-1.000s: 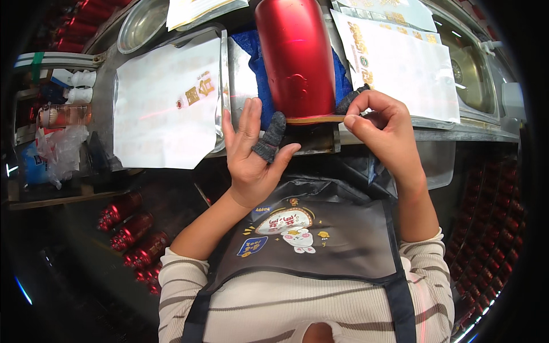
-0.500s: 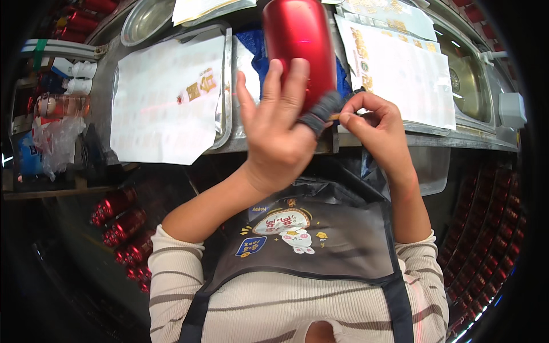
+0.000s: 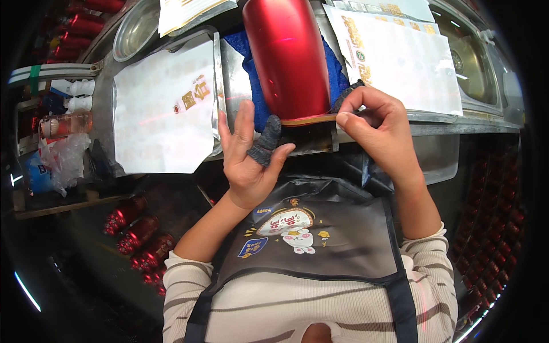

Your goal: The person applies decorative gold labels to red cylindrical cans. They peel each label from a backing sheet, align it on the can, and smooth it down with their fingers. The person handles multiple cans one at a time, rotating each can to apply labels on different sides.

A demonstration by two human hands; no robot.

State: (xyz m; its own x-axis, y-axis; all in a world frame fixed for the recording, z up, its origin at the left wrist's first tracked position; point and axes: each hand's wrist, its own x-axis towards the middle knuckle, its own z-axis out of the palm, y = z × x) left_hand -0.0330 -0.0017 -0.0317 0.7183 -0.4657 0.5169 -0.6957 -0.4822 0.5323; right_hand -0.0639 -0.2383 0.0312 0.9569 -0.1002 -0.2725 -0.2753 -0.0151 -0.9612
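A glossy red metal cylinder (image 3: 289, 57), like a bottle body, lies lengthwise on a blue cloth (image 3: 257, 100) at the counter's front edge. My right hand (image 3: 377, 128) pinches one end of a thin yellowish-brown strip (image 3: 309, 120) between thumb and forefinger. That strip runs along the cylinder's near end toward my left hand (image 3: 251, 157). The left fingers are spread, and its forefinger, in a dark grey finger sleeve (image 3: 266, 140), is close to the strip's other end; whether it touches is unclear. Another dark sleeve (image 3: 349, 94) covers a right finger, partly hidden.
White sheets with gold lettering lie on a left tray (image 3: 163, 114) and in a stack (image 3: 406, 68) at right. A metal bowl (image 3: 134, 34) stands far left, a sink basin (image 3: 474, 63) far right. Red bottles (image 3: 137, 234) fill racks below. Plastic bags (image 3: 63, 160) lie at left.
My left hand has come off the cylinder, moving left and nearer to me. The strip now shows stretched along the cylinder's near end. My right hand keeps its pinch.
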